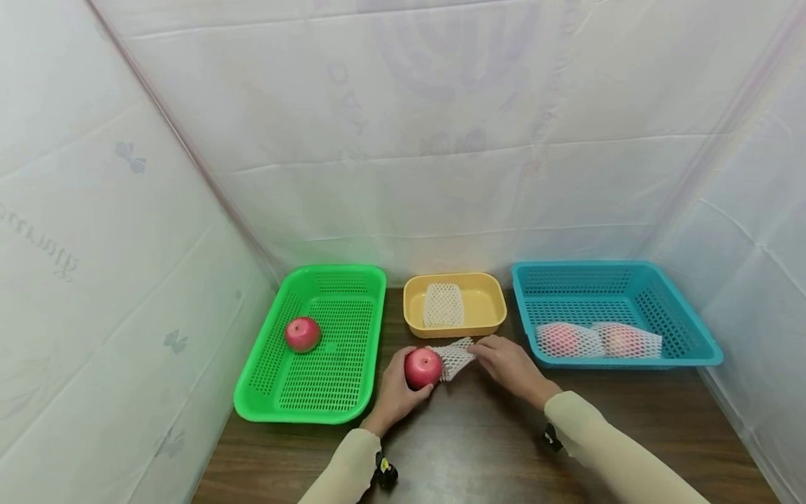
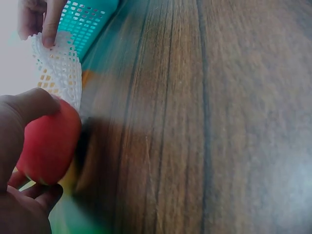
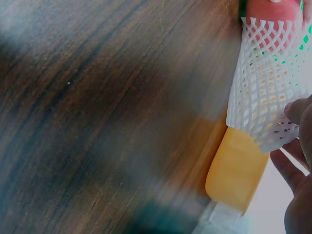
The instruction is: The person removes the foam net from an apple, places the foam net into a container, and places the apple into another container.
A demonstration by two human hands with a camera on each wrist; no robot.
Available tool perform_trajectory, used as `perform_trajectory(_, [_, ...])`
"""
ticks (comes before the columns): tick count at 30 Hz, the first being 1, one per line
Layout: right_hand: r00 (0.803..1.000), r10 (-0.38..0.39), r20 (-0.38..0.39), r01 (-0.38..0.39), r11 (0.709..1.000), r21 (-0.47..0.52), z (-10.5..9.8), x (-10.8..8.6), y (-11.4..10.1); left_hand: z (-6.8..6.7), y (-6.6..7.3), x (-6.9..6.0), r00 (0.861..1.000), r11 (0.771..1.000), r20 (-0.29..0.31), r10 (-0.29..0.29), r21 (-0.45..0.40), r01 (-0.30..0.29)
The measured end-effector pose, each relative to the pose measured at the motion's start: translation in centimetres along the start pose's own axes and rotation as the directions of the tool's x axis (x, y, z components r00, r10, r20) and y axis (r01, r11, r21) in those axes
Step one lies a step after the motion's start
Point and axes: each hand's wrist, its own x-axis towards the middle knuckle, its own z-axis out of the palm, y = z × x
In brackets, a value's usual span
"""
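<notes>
Left hand: fingers curled round 1 bare apple, just in front of yellow tray. Right hand: thumb and fingers pinch 1 foam net, mouth against that apple. 1 loose apple in green basket; 2 netted fruits in blue basket. Tray shows 1 flat net.

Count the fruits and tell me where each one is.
4: one fruit in the green basket, one fruit in the left hand, two netted fruits in the blue basket.
</notes>
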Motion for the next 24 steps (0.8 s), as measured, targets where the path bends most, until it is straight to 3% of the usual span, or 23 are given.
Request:
perform_trajectory(9, [1.0, -0.016, -0.011, 0.016, 1.0, -0.001, -0.3, 0.2, -0.1, -0.5, -0.2, -0.5, 0.999, 0.998, -0.003, 0.046, 0.041, -0.045])
perform_trajectory(19, [1.0, -0.012, 0.006, 0.012, 0.999, -0.037, -1.8, 0.6, 0.1, -0.6, -0.2, -0.3, 1.0, 0.999, -0.002, 0.03, 0.034, -0.03])
perform_trajectory(24, [0.998, -0.052, -0.041, 0.05, 0.998, -0.044, -2.7, 0.9, 0.1, -0.6, -0.2, -0.3, 0.999, 0.999, -0.004, 0.032, 0.034, -0.032])
